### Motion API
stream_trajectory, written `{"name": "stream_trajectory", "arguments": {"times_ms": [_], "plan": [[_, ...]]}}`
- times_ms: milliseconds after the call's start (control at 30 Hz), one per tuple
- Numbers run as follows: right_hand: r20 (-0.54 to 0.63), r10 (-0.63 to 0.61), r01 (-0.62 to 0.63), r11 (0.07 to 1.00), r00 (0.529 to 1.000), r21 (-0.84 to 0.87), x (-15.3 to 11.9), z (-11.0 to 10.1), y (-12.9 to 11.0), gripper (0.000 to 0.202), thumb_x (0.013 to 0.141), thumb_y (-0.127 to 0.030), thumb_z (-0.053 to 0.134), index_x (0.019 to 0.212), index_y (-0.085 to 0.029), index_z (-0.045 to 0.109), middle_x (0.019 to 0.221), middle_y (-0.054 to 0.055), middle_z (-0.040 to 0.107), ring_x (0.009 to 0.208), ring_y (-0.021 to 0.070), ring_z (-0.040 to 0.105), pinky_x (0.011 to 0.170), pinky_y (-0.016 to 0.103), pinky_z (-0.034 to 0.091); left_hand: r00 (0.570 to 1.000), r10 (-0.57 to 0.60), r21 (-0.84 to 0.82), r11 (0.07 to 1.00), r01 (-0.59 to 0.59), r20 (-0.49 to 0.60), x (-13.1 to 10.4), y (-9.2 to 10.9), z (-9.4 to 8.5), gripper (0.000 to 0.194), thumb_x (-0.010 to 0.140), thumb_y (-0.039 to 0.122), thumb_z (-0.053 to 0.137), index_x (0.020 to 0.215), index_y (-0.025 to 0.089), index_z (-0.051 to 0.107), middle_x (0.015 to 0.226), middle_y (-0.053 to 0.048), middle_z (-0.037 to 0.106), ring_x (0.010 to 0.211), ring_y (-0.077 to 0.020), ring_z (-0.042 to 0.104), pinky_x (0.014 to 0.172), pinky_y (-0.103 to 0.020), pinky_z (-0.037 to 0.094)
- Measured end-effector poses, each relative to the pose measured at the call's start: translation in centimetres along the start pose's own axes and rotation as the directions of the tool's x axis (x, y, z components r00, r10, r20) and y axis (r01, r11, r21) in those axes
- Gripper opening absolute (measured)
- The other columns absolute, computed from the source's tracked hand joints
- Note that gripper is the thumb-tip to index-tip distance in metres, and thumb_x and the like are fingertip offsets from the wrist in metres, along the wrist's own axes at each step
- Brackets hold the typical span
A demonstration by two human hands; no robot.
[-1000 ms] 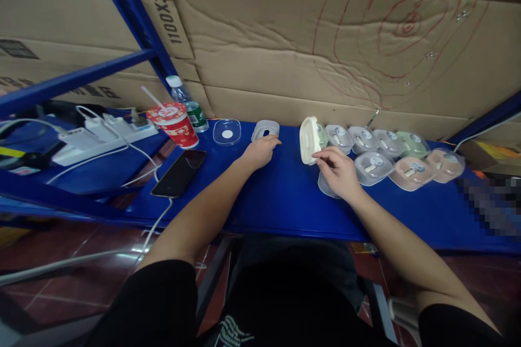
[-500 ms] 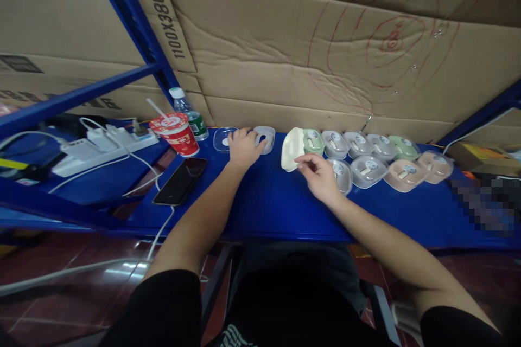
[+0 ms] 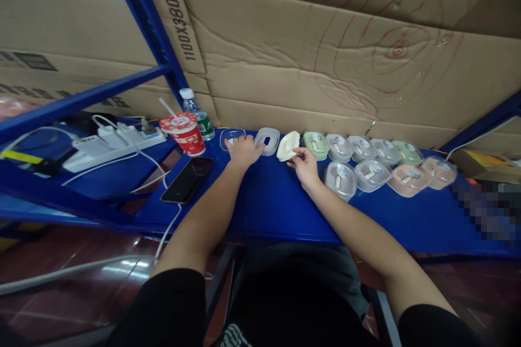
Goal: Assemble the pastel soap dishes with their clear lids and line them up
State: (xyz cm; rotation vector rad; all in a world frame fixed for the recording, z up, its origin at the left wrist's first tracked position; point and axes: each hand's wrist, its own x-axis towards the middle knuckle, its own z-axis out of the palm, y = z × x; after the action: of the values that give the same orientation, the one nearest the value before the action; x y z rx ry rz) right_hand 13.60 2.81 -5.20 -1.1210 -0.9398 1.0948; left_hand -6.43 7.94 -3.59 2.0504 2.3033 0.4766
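In the head view, the right hand [image 3: 306, 166] pinches the cream tray [image 3: 288, 146], its long axis towards 1 o'clock, green box [image 3: 316, 144] at 3, open blue tabletop [image 3: 277, 209] at 6; the left hand [image 3: 243, 153], fingers spread, is at 9.

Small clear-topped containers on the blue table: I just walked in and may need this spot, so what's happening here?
A person is at work by the containers. Their right hand holds a cream-coloured piece by its edge. Their left hand is spread at a clear lid, beside a greyish piece with an oval hole. The containers stand in two rough rows to the right on the table.
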Motion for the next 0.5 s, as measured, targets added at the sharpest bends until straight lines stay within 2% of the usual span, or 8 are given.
{"name": "stream_trajectory", "arguments": {"times_ms": [100, 200, 367, 500], "plan": [[0.008, 0.034, -0.034, 0.999, 0.999, -0.002, 0.2, -0.8, 0.0, 0.026, 0.075, -0.017, 0.069, 0.100, -0.024, 0.063, 0.096, -0.002, 0.061, 0.082, 0.0139, 0.071, 0.074, 0.030, 0.063, 1.000, -0.012, -0.009, 1.000, 0.012, -0.006, 0.0, 0.0, 0.0, 0.059, 0.096, 0.054, 0.050, 0.140, 0.018, 0.065, 0.148, -0.022, 0.064, 0.141, -0.0435, 0.055, 0.127, -0.072, 0.016], [0.045, 0.075, -0.071, 0.995, 0.996, -0.072, 0.3, -1.2, -0.1, 0.035, 0.076, -0.021, 0.076, 0.109, -0.024, 0.065, 0.106, 0.000, 0.067, 0.087, 0.0148, 0.073, 0.078, 0.031, 0.063, 0.999, -0.039, -0.039, 0.999, 0.038, -0.011, 0.0, 0.0, 0.2, 0.066, 0.095, 0.052, 0.051, 0.147, 0.013, 0.058, 0.150, -0.024, 0.062, 0.142, -0.0440, 0.054, 0.128, -0.071, 0.015], [0.120, 0.171, -0.135, 0.955, 0.978, -0.263, 0.4, -1.3, -0.1, 0.051, 0.084, -0.029, 0.078, 0.132, -0.018, 0.065, 0.098, 0.004, 0.076, 0.094, 0.0199, 0.077, 0.090, 0.037, 0.063, 0.999, -0.046, -0.121, 0.992, 0.046, 0.002, 0.7, -0.6, 0.6, 0.073, 0.096, 0.061, 0.050, 0.152, 0.014, 0.053, 0.154, -0.026, 0.059, 0.146, -0.0454, 0.051, 0.128, -0.071, 0.011], [0.108, 0.192, -0.162, 0.957, 0.975, -0.239, 0.5, -1.1, -0.1, 0.059, 0.087, -0.029, 0.077, 0.142, -0.012, 0.062, 0.108, 0.010, 0.080, 0.101, 0.0219, 0.079, 0.094, 0.037, 0.063, 0.998, -0.057, -0.169, 0.984, 0.052, -0.025, 1.4, -1.5, 0.8, 0.071, 0.096, 0.070, 0.048, 0.143, 0.018, 0.060, 0.141, -0.022, 0.070, 0.143, -0.0454, 0.054, 0.127, -0.070, 0.013]]}}
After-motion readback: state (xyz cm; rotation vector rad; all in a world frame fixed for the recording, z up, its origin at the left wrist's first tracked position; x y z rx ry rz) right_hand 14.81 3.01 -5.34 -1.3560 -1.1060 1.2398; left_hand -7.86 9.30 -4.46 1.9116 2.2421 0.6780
